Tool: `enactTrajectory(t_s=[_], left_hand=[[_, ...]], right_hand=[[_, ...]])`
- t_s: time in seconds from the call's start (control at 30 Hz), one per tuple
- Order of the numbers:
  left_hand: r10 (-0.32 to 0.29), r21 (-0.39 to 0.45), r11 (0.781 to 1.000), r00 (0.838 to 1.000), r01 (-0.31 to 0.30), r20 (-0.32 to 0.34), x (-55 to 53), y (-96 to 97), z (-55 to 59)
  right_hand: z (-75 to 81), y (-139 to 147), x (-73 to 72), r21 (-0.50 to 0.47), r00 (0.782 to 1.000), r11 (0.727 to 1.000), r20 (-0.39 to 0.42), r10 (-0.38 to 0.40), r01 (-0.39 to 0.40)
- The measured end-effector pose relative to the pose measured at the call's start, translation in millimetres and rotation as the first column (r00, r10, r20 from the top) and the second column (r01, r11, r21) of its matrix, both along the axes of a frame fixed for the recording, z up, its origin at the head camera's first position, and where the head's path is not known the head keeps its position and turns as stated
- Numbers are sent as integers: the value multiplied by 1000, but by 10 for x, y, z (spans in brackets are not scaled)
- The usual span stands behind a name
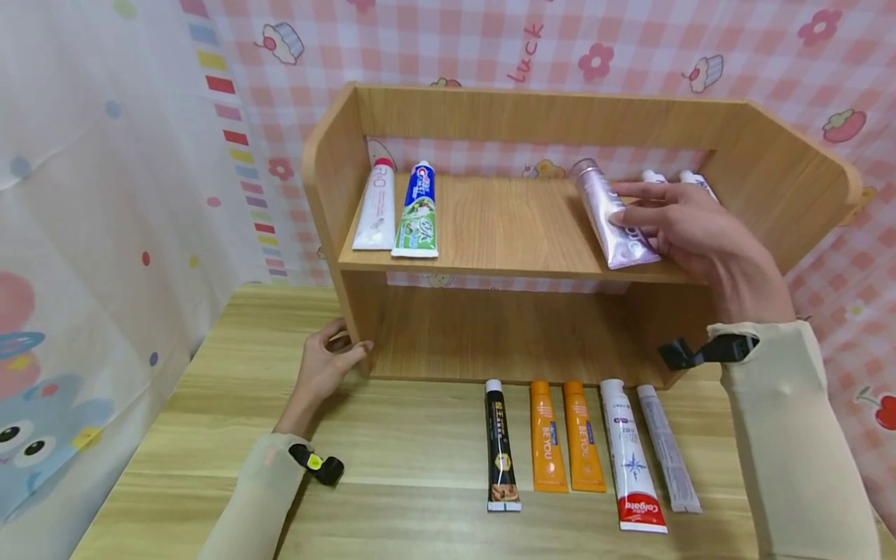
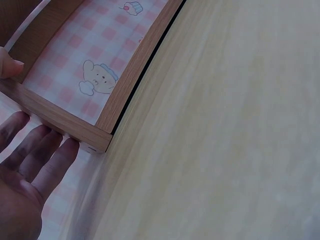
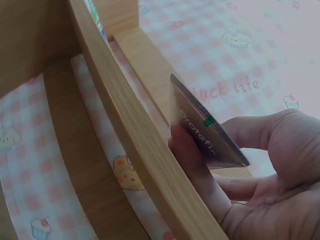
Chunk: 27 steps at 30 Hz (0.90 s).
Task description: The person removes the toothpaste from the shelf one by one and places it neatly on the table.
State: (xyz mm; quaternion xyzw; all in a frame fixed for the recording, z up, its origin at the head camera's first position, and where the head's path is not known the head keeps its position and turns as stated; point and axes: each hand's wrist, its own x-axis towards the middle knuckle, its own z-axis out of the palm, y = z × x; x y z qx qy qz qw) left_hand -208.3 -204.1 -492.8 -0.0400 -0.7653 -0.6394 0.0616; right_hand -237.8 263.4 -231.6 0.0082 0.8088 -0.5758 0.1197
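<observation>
My right hand point(image 1: 689, 222) holds a shiny pale-purple tube point(image 1: 607, 210) over the right part of the upper board of a wooden shelf point(image 1: 504, 260). The tube leans, cap up and to the left; its flat crimped end faces the camera in the right wrist view, between thumb and fingers point(image 3: 195, 160). Low on the shelf's left side panel point(image 1: 360, 323), my left hand point(image 1: 325, 362) grips the edge, thumb inside and fingers outside. Two white-capped tubes point(image 1: 693, 180) stand behind my right hand, mostly hidden by it.
On the upper board's left lie a white RIO tube point(image 1: 378, 206) and a blue-green Crest tube point(image 1: 418, 214). Before the shelf, on the table point(image 1: 392, 498), lie a black tube point(image 1: 500, 447), two orange tubes point(image 1: 548, 439), a Colgate tube point(image 1: 630, 451) and a grey tube point(image 1: 670, 451).
</observation>
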Motion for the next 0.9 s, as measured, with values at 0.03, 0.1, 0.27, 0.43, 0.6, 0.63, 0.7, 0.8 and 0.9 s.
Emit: enactTrajectory(t_s=[0.03,0.1,0.27,0.43,0.6,0.63,0.7,0.8,0.9], left_hand=[[-2,3,1000,1000,2,0,0,1,3],[-4,4,1000,1000,4,-2,-3,3,4],[-7,-1,1000,1000,7,-5,-5,-3,-8],[-7,0,1000,1000,7,-5,-10,-6,-9],[-11,6,1000,1000,11,-4,-15,1,-1],[-10,5,1000,1000,10,-2,-14,2,0],[-11,5,1000,1000,11,1,-11,2,3],[-10,0,1000,1000,10,3,-6,2,9],[-8,-3,1000,1000,8,7,-1,1,14]], right_hand=[[-4,-1,8,-50,1000,999,0,2,-2],[-16,-4,34,-154,1000,988,4,-5,5],[-72,-16,123,-342,1000,939,-13,-29,23],[-109,-26,186,-396,997,917,-17,-69,56],[-147,-14,232,-447,995,893,-59,-83,48],[-156,-13,243,-457,994,889,-76,-80,37],[-172,-17,269,-464,991,886,-110,-76,16],[-187,-34,325,-430,987,903,-142,-78,9],[-190,-65,397,-367,984,930,-156,-86,23]])
